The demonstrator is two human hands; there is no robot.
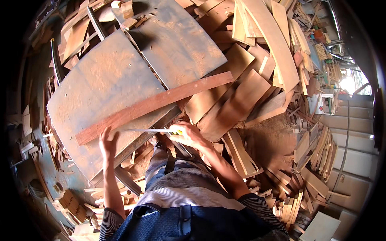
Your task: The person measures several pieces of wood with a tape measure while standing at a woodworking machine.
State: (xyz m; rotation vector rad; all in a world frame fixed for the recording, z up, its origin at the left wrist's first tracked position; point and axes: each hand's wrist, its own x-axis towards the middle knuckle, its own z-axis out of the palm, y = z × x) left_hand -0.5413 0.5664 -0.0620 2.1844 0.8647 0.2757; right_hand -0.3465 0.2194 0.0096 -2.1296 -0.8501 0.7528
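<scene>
My right hand (189, 135) is wrapped round a tape measure (179, 132), of which a bit of yellow shows. Its pale blade (146, 130) is drawn out leftward toward my left hand (107, 143). That hand is at the near edge of a long reddish wooden board (157, 103), close to the board's left end. Its thumb and fingers look apart, with the blade's tip near them; whether they touch the tip I cannot tell. The board lies slantwise across a dusty metal machine table (98, 76).
A second table plate (181, 44) lies beyond a narrow slot. Wide wooden planks (237, 106) are piled on the right, with a long curved plank (275, 44) among them. Offcuts (291, 207) and sawdust (269, 146) cover the floor at right. A dark metal rail (128, 180) runs along the table's near edge.
</scene>
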